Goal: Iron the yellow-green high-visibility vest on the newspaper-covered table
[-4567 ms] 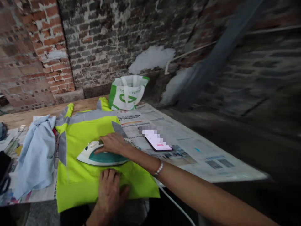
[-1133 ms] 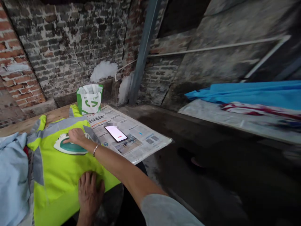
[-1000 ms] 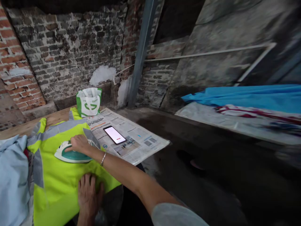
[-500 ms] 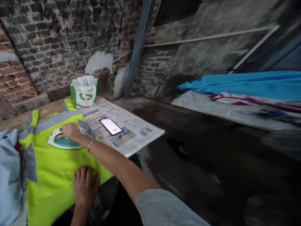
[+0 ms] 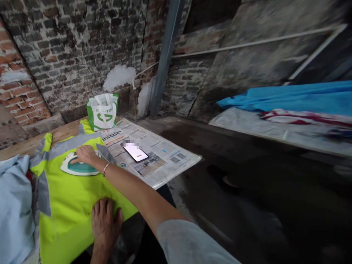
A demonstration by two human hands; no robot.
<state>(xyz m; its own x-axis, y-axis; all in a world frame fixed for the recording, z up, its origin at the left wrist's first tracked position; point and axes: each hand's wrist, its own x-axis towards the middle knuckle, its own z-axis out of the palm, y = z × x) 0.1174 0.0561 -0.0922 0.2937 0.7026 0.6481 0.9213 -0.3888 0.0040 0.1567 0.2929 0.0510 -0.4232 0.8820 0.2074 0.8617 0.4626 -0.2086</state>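
A fluorescent yellow-green garment point(image 5: 74, 198) with grey reflective bands lies spread over the table's near left part. On its upper middle rests a white and teal iron point(image 5: 81, 168), sole down on the cloth. My right hand point(image 5: 85, 154) is closed around the iron's handle, with a bracelet on the wrist. My left hand point(image 5: 106, 220) lies palm down on the garment's near edge, fingers laid on the fabric and thumb apart. A phone point(image 5: 135, 151) with a lit screen lies on newspaper point(image 5: 176, 159) to the right of the iron.
A white and green bag point(image 5: 103, 113) stands at the table's back. Light blue cloth point(image 5: 16, 209) lies at the left edge. Across the dark floor, a second surface point(image 5: 242, 123) bears blue fabric point(image 5: 297, 96) and red-white cloth. A metal post point(image 5: 165, 55) rises by the brick wall.
The view has turned a little left, so things appear further right. The iron keeps nearly the same place on the garment under my right hand, and my left hand stays on the near edge.
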